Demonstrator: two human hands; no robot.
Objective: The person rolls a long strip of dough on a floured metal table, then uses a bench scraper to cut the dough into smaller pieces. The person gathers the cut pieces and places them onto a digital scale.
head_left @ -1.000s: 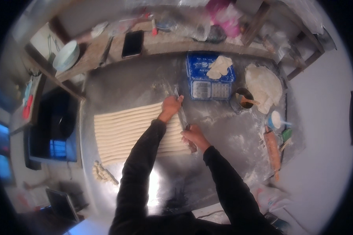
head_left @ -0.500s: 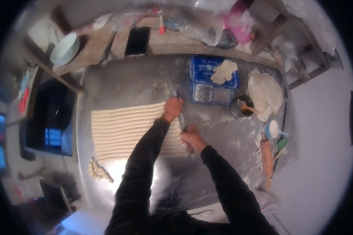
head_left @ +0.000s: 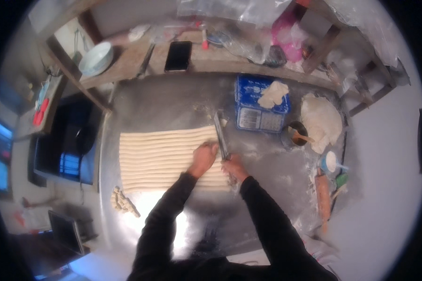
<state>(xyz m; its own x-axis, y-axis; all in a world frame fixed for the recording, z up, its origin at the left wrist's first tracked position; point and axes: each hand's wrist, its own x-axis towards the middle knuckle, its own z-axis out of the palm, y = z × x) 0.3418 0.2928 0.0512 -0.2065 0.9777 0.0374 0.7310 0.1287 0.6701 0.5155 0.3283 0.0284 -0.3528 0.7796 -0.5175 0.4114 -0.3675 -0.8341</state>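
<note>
Long pale dough strips (head_left: 159,161) lie side by side in a wide sheet on the metal table. At their right ends a long knife (head_left: 221,133) points away from me, roughly across the strips. My right hand (head_left: 236,167) is closed around its near part. Over the strips, just left of the knife, my left hand (head_left: 203,159) is closed with its fingers curled down. What lies under those fingers is hidden. A small heap of dough pieces (head_left: 123,202) sits by the near left corner of the sheet.
On the table (head_left: 154,100) stand a blue box (head_left: 259,117) with a dough scrap (head_left: 273,95) on it, a dough mass (head_left: 321,122), a dark tin (head_left: 290,139), a small cup (head_left: 330,161) and a rolling pin (head_left: 323,196). A shelf behind holds a phone (head_left: 178,56) and bowl (head_left: 96,59).
My left hand has come off the far part of the knife and moved nearer to me, onto the strips. The right hand stays on the knife. The whole view has shifted slightly.
</note>
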